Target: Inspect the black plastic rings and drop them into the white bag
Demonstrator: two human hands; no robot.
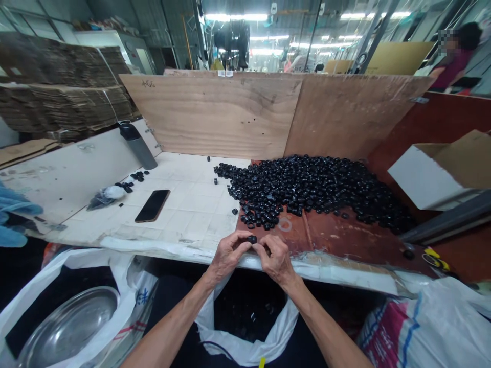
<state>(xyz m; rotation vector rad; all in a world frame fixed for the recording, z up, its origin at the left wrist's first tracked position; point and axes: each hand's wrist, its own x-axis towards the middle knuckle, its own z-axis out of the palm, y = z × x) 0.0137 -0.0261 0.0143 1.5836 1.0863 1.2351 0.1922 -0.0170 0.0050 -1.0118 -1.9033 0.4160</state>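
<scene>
A small black part (pixel 251 239) is held between my two hands at the table's front edge. The fingertips of my left hand (pixel 229 251) pinch it from the left. My right hand (pixel 273 254) is closed beside it, thumb and fingertips at its right side; whether a second small piece sits in those fingers is too small to tell. Just beyond my hands a large heap of small black parts (pixel 307 184) spreads over the reddish-brown board. Below my hands hangs an open white sack (pixel 282 327) with dark contents.
A phone (pixel 152 206), a grey bottle (pixel 138 145) and a small plastic bag (pixel 105 197) are on the left. A cardboard box (pixel 433 176) stands right. Wooden boards (pixel 215 115) wall the back. A steel bowl (pixel 72 327) lies lower left. A person (pixel 454 61) is far right.
</scene>
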